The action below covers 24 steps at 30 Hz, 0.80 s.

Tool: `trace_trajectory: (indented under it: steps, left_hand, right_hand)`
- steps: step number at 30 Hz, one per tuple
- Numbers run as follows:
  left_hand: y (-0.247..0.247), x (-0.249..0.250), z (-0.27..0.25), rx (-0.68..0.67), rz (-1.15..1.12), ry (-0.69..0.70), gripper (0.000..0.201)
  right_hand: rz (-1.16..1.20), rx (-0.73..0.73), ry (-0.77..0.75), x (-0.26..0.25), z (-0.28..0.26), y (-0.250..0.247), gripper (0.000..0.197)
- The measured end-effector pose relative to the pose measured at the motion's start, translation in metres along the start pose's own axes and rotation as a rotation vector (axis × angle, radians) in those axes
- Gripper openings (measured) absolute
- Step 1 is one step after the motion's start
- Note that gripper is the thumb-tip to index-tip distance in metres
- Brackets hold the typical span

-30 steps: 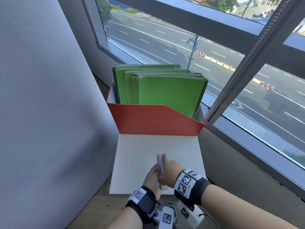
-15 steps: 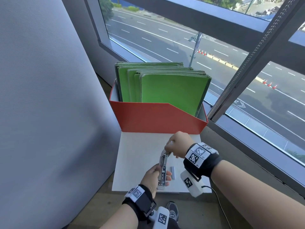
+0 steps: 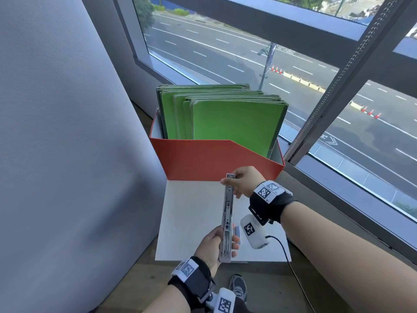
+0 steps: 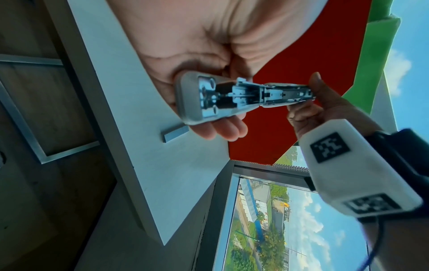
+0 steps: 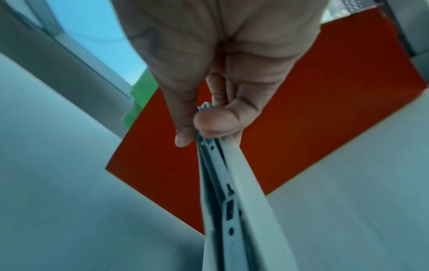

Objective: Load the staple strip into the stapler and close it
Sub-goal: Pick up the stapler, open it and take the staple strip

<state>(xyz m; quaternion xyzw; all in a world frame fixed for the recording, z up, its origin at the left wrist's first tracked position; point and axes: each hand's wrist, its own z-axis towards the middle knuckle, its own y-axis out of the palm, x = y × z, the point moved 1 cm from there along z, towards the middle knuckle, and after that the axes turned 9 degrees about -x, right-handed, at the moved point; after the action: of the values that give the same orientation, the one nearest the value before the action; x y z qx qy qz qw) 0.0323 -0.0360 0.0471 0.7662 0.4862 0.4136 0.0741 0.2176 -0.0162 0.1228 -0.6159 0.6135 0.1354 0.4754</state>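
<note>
A grey stapler (image 3: 228, 218) is swung open to a long straight line above the white table (image 3: 191, 213), its metal channel facing up. My left hand (image 3: 211, 243) grips its near end, fingers curled round the body (image 4: 209, 102). My right hand (image 3: 242, 184) pinches the far end between thumb and fingers (image 5: 216, 122). The staple strip (image 3: 237, 233), a short silvery bar, lies flat on the table just right of my left hand, also seen in the left wrist view (image 4: 175, 134). Neither hand touches it.
A red file box (image 3: 214, 163) full of green folders (image 3: 232, 125) stands at the table's far edge, just beyond my right hand. A grey partition (image 3: 56, 154) closes off the left. A window sill and glass (image 3: 338, 136) run along the right.
The stapler, folded shut between both hands a second ago, has been swung open. My right hand carried its far end away from me toward the red box; the left hand kept the near end.
</note>
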Motion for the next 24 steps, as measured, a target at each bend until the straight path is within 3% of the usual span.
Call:
trace_trajectory:
  steps: [6, 14, 19, 24]
  left_hand:
    - [-0.003, -0.004, -0.007, -0.045, 0.062, 0.003, 0.038]
    - [-0.013, 0.0, 0.0, -0.003, 0.09, 0.029, 0.033]
    - [-0.015, 0.011, 0.009, 0.027, 0.064, 0.049, 0.033]
    - [-0.018, 0.014, 0.019, 0.054, 0.061, 0.02, 0.035]
  right_hand:
    - [0.095, -0.019, 0.121, 0.025, 0.013, 0.007, 0.039]
    - [0.377, -0.056, 0.103, 0.057, 0.016, 0.018, 0.045]
    - [-0.172, -0.133, 0.205, 0.105, -0.002, 0.031, 0.031]
    - [-0.364, -0.163, 0.195, 0.135, -0.017, 0.056, 0.045]
